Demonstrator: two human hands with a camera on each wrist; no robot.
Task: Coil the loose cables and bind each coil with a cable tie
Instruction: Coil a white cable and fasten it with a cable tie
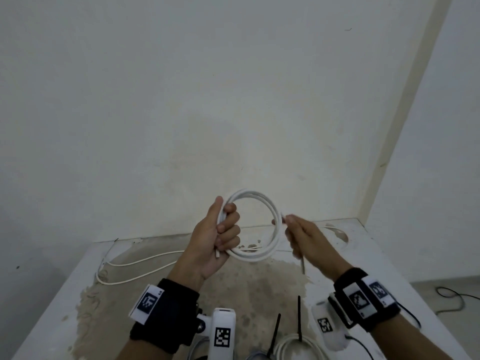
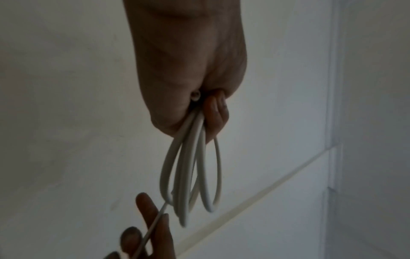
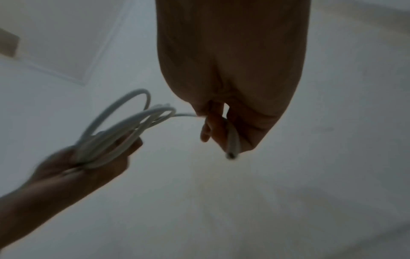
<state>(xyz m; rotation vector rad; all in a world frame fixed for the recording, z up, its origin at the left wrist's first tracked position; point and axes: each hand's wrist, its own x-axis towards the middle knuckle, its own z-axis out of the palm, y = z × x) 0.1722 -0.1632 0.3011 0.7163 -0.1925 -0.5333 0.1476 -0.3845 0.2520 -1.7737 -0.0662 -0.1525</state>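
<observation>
My left hand [image 1: 220, 237] grips one side of a white cable coil [image 1: 250, 256] of several loops, held upright above the table. My right hand [image 1: 304, 237] is at the coil's right side, fingers curled round the cable's loose end [image 1: 302, 266], which sticks out below the fist. The left wrist view shows the left hand [image 2: 188, 70] with the coil [image 2: 184, 175] hanging from it and a thin strand running to the right hand's fingers [image 2: 146, 206]. In the right wrist view the right hand [image 3: 233, 70] holds the loose end [image 3: 231, 145], with the coil [image 3: 124, 122] in the left hand [image 3: 88, 175].
A loose white cable [image 1: 135, 263] lies on the stained white table [image 1: 259, 294] at the left. A bound white coil [image 1: 298, 341] with a black tie [image 1: 299, 315] sits at the near edge, beside another black tie [image 1: 275, 331]. A wall stands close behind.
</observation>
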